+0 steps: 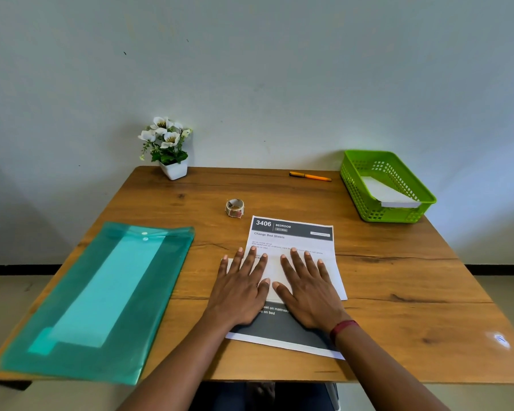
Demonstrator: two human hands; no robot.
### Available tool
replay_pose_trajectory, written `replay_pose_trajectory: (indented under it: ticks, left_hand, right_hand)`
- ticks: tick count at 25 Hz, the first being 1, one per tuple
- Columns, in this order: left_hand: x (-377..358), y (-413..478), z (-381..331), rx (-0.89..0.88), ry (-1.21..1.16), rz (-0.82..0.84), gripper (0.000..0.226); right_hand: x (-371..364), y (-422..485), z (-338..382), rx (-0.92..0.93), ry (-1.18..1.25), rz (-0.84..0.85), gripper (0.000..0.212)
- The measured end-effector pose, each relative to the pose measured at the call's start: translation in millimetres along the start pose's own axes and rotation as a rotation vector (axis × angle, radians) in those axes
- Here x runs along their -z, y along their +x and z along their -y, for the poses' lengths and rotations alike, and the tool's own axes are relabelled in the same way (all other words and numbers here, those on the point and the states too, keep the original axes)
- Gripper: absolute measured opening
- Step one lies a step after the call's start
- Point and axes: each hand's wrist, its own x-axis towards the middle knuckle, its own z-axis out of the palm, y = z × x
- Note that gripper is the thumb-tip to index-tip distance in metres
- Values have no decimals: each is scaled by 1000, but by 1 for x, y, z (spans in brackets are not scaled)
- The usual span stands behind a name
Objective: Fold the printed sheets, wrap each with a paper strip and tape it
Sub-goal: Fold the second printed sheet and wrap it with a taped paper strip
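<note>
A printed sheet (293, 232) headed "3406 BEDROOM" lies near the table's front middle, its lower part folded up over the middle. My left hand (241, 287) and my right hand (307, 287) press flat on the folded flap, side by side, fingers straight and spread. A dark printed band (279, 327) of paper shows below my hands. A small roll of tape (235, 207) stands just beyond the sheet. A folded white paper (389, 194) lies in the green basket (353, 185) at the back right.
A teal plastic folder (101, 295) with paper inside covers the table's left side. An orange pen (310, 175) lies near the back edge. A white pot of flowers (168, 149) stands at the back left against the wall.
</note>
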Motion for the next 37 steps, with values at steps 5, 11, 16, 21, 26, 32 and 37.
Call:
replay_pose_trajectory:
  ticks: [5,11,16,21,26,32,37]
  left_hand:
    - [-4,1,0,15,4,10,66]
    - [-4,3,-1,21,-31,37,66]
    - [29,34,8,121,-260,-270,39]
    - [59,97,47,284,-149,-381,38]
    - [55,139,66,249,11,-199,47]
    - [52,147,71,261,-25,-261,41]
    - [56,118,29,354,-685,-369,28]
  right_hand:
    - [-2,-3,-18,-59,8,-17,83]
    - [-2,-8,-21,-56,79,-142,79]
    - [1,-19,-18,-5,171,-375,55]
    - [4,-27,-13,62,196,-569,31]
    - [5,-29,-14,134,229,-647,29]
    - [2,-27,-15,186,214,-649,30]
    - [3,-27,-15,208,202,-658,28]
